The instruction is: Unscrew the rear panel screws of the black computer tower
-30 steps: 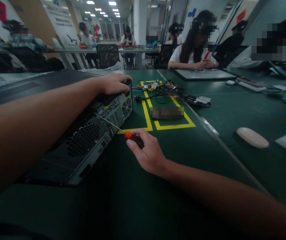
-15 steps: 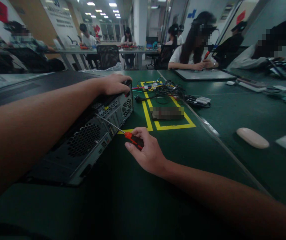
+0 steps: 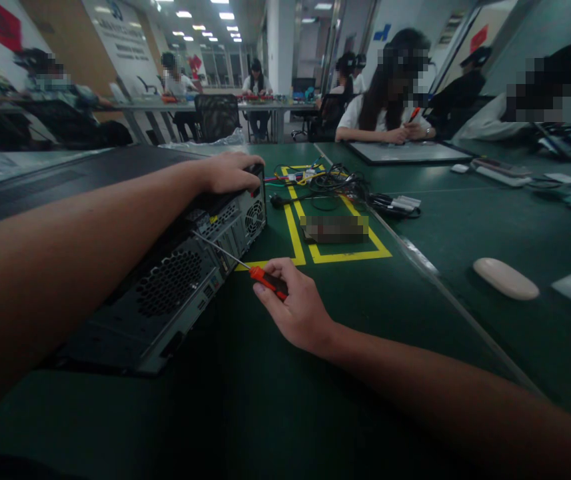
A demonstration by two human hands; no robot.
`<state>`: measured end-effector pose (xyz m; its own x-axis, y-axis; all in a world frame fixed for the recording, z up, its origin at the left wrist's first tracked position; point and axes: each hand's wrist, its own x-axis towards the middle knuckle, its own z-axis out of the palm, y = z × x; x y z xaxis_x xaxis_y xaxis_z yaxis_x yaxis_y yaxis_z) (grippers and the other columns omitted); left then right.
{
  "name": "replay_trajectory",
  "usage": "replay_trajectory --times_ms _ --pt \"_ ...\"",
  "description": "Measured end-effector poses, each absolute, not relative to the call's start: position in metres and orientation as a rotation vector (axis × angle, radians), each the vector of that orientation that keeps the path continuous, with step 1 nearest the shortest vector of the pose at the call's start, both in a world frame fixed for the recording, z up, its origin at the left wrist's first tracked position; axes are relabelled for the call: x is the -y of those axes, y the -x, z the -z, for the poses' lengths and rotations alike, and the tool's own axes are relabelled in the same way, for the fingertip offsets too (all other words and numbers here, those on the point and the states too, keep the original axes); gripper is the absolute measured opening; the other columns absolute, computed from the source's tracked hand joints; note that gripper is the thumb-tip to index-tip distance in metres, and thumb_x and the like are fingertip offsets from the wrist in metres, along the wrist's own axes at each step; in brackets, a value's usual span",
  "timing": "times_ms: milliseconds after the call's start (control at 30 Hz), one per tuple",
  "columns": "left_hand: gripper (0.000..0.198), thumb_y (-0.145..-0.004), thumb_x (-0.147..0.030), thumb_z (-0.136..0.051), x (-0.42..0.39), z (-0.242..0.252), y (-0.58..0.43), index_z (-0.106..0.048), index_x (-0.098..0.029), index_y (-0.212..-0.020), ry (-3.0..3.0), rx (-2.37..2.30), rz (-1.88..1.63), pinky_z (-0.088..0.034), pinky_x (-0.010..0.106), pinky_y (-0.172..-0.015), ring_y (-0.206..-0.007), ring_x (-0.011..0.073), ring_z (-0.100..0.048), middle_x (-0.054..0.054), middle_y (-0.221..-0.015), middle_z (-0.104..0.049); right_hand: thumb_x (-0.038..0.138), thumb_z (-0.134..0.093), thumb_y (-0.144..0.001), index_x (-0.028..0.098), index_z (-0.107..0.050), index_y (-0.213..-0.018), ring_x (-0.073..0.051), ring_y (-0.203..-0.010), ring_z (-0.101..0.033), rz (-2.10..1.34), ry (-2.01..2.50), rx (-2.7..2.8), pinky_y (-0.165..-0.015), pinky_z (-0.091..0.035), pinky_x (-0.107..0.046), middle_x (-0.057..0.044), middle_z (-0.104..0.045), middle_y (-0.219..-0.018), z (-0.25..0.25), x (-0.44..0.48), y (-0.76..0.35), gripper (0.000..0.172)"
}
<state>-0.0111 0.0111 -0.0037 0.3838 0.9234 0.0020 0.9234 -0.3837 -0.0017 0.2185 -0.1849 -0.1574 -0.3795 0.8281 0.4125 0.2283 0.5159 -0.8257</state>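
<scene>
The screwdriver (image 3: pixel 258 273) lies in the right hand (image 3: pixel 298 310), its orange and black handle pinched between the thumb and the curled index and middle fingers (image 3: pixel 278 267). The handle sits at the fingertips rather than deep in the palm, and the other fingers are folded in behind it. The thin metal shaft runs up and to the left from the handle, and its tip meets the rear panel of the computer case (image 3: pixel 175 287) near the upper edge, just above the row of expansion slots (whether it sits in a screw head is too small to tell). The heel of the right hand is low over the green table mat (image 3: pixel 275 400), with the forearm stretched along it.

The computer case lies on its side on the mat with its perforated rear panel facing the camera, a small round fan grille at its far end. The left hand (image 3: pixel 230 173) is laid on the far top corner of the case, fingers bent down over the edge and closed on it, the forearm running across the top of the case.

Just beyond the case a yellow tape rectangle (image 3: pixel 345 255) is marked on the mat, with a tangle of cables (image 3: pixel 335 179) at its far end. A white mouse (image 3: pixel 505 278) lies well apart to the right. At the table beyond, another person's hands (image 3: pixel 405 131) rest beside a flat tray.
</scene>
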Motion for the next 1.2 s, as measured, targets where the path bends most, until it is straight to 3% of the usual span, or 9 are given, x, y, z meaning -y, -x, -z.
replay_trajectory --times_ms 167,333,667,900,1200 --pt "0.101 -0.092 -0.064 -0.057 -0.0076 0.0023 0.0077 -0.054 -0.027 -0.186 2.611 1.767 -0.023 -0.041 0.057 -0.142 -0.169 0.0484 -0.055 0.013 -0.179 -0.066 0.041 -0.071 -0.112 0.028 -0.065 -0.119 -0.024 -0.097 -0.075 -0.867 0.87 1.886 -0.093 -0.06 -0.041 -0.005 -0.08 -0.112 0.1578 0.1847 -0.2186 0.017" --pt "0.099 -0.095 -0.063 -0.052 -0.0065 0.0022 0.0066 -0.05 -0.029 -0.189 2.581 1.769 -0.062 -0.041 0.051 -0.142 -0.171 0.0424 -0.053 0.01 -0.181 -0.063 0.041 -0.071 -0.112 0.027 -0.067 -0.119 -0.024 -0.097 -0.074 -0.86 0.881 1.888 -0.093 -0.059 -0.041 -0.005 -0.079 -0.111 0.1579 0.185 -0.2188 0.016" --pt "0.099 -0.093 -0.061 -0.056 -0.0089 0.0035 0.0077 -0.051 -0.03 -0.188 2.587 1.768 -0.043 -0.041 0.056 -0.142 -0.17 0.0471 -0.053 0.011 -0.182 -0.064 0.042 -0.071 -0.113 0.027 -0.069 -0.119 -0.023 -0.095 -0.072 -0.869 0.901 1.892 -0.09 -0.058 -0.039 -0.005 -0.079 -0.11 0.1551 0.1858 -0.2192 0.017" --pt "0.1 -0.091 -0.064 -0.057 -0.0125 0.0057 0.0103 -0.054 -0.032 -0.186 2.613 1.749 0.006 -0.042 0.057 -0.141 -0.167 0.046 -0.057 0.01 -0.173 -0.071 0.043 -0.07 -0.114 0.025 -0.073 -0.12 -0.025 -0.099 -0.074 -0.847 0.904 1.897 -0.093 -0.059 -0.04 -0.007 -0.081 -0.113 0.1558 0.1862 -0.2199 0.019" --pt "0.102 -0.091 -0.064 -0.053 -0.0091 0.0039 0.0064 -0.053 -0.028 -0.187 2.575 1.757 -0.047 -0.045 0.052 -0.14 -0.167 0.0434 -0.057 0.012 -0.177 -0.067 0.043 -0.065 -0.118 0.024 -0.073 -0.123 -0.026 -0.102 -0.077 -0.833 0.857 1.925 -0.094 -0.061 -0.041 -0.009 -0.082 -0.115 0.1566 0.1848 -0.2198 0.022"
